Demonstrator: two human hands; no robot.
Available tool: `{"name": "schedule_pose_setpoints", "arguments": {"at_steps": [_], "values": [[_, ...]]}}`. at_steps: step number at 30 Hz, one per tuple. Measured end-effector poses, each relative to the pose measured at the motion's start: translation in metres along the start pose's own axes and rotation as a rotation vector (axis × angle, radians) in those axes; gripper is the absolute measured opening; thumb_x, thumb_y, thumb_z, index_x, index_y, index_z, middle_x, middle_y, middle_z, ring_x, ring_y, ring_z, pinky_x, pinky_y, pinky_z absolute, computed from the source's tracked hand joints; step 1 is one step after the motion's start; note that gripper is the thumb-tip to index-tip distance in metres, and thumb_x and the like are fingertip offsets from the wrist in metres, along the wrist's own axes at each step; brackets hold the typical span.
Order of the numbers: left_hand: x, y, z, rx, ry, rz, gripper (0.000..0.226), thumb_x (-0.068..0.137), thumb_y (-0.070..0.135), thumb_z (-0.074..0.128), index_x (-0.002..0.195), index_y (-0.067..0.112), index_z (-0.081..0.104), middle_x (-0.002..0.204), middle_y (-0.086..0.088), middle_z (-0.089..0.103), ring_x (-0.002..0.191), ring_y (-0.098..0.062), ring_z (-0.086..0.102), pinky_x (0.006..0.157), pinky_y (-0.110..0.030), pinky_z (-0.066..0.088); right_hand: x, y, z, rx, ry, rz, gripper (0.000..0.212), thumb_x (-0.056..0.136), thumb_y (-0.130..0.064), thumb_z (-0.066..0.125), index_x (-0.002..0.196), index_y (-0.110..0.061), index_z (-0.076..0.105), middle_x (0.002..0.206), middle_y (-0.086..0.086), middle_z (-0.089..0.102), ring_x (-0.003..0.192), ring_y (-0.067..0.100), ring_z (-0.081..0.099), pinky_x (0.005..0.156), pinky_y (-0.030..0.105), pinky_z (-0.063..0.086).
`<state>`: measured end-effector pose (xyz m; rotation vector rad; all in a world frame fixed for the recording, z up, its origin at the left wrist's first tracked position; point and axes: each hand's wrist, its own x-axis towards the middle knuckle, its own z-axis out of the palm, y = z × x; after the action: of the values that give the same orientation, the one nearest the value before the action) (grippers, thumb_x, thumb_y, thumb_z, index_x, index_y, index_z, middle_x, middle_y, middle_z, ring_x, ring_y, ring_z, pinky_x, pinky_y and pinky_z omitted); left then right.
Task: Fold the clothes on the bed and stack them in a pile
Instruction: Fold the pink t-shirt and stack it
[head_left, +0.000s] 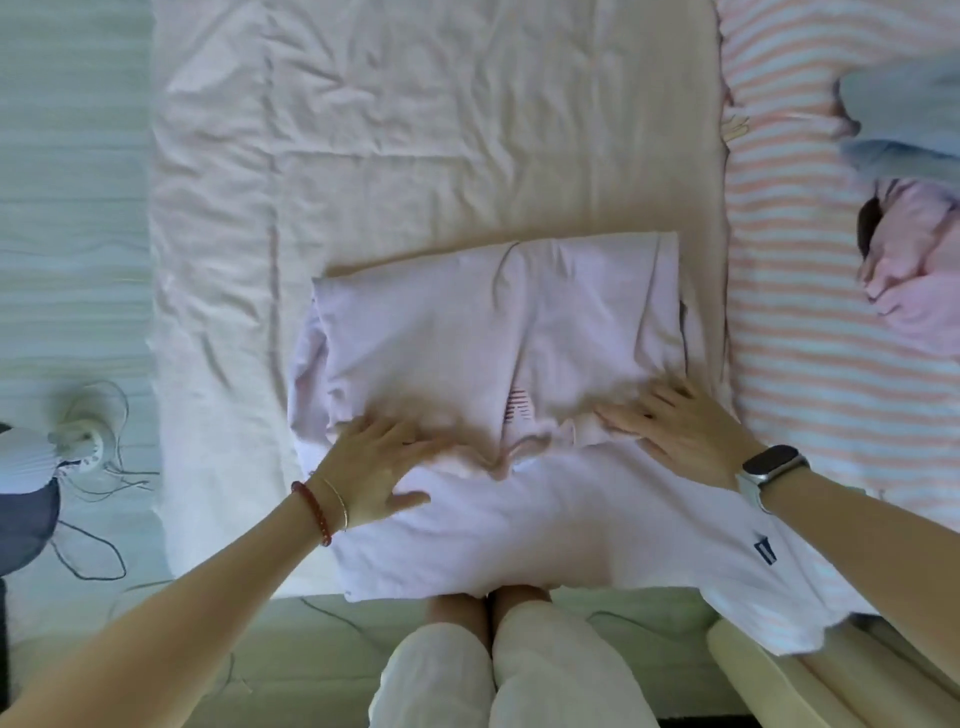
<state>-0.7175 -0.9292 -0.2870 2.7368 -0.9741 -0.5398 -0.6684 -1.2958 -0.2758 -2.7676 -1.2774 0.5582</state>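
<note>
A pale pink T-shirt (483, 332) lies partly folded on the bed's near edge, its folded-over upper half a flat rectangle. A white shirt (545, 519) with a small dark logo lies under it and hangs over the edge. My left hand (376, 462) rests flat with straight fingers on the pink shirt's lower left. My right hand (680, 426), with a watch on the wrist, presses flat on its lower right. At the far right lie a crumpled pink garment (914, 260) and a light blue garment (904, 119).
A wrinkled cream sheet (441, 130) covers the bed's middle, beside a pink-and-blue striped blanket (800, 260) on the right. On the floor at left stand a small white fan (78, 436) and loose cables (98, 551). My knees (493, 665) are below the bed edge.
</note>
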Motion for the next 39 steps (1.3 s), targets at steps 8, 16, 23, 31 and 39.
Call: {"name": "schedule_pose_setpoints", "arguments": {"at_steps": [8, 16, 23, 31, 39], "values": [[-0.017, 0.017, 0.008, -0.192, -0.165, -0.138, 0.042, 0.088, 0.044, 0.039, 0.082, 0.020, 0.073, 0.101, -0.002, 0.068, 0.088, -0.026, 0.065, 0.074, -0.038, 0.049, -0.029, -0.012, 0.021, 0.146, -0.005, 0.061, 0.014, 0.073, -0.012, 0.050, 0.060, -0.010, 0.055, 0.068, 0.006, 0.057, 0.064, 0.029, 0.057, 0.065, 0.040, 0.048], [0.051, -0.063, -0.014, -0.583, 0.438, -1.179, 0.036, 0.089, 0.023, 0.056, 0.118, 0.002, 0.056, 0.116, -0.022, 0.055, 0.108, -0.037, 0.050, 0.090, -0.037, 0.040, 0.068, 0.037, -0.006, 0.629, 0.485, 1.013, 0.020, 0.092, -0.013, 0.044, 0.072, -0.017, 0.041, 0.077, 0.004, 0.038, 0.077, 0.019, 0.033, 0.066, 0.030, 0.028], [0.082, -0.102, -0.021, -0.844, 0.475, -1.454, 0.036, 0.081, 0.041, 0.050, 0.072, 0.009, 0.064, 0.074, -0.016, 0.063, 0.074, -0.031, 0.055, 0.064, -0.029, 0.042, 0.113, 0.089, -0.018, 0.937, 0.526, 1.292, 0.021, 0.092, -0.018, 0.047, 0.072, -0.011, 0.049, 0.072, 0.006, 0.048, 0.065, 0.020, 0.041, 0.067, 0.028, 0.033], [0.086, -0.114, -0.018, -0.912, 0.791, -1.573, 0.031, 0.092, 0.027, 0.051, 0.109, 0.005, 0.063, 0.113, -0.014, 0.064, 0.107, -0.028, 0.056, 0.074, -0.019, 0.034, 0.109, 0.099, -0.026, 0.849, 0.670, 1.478, 0.013, 0.093, -0.003, 0.034, 0.099, -0.013, 0.038, 0.100, 0.009, 0.048, 0.091, 0.021, 0.047, 0.075, 0.028, 0.039], [0.080, -0.128, -0.022, -1.035, 0.545, -1.435, 0.014, 0.091, 0.023, 0.053, 0.086, 0.012, 0.060, 0.078, -0.004, 0.051, 0.084, -0.019, 0.044, 0.071, -0.023, 0.034, 0.097, 0.129, -0.035, 0.761, 0.444, 1.361, 0.024, 0.095, -0.011, 0.043, 0.117, -0.001, 0.045, 0.118, 0.020, 0.053, 0.106, 0.034, 0.051, 0.089, 0.038, 0.040]]}}
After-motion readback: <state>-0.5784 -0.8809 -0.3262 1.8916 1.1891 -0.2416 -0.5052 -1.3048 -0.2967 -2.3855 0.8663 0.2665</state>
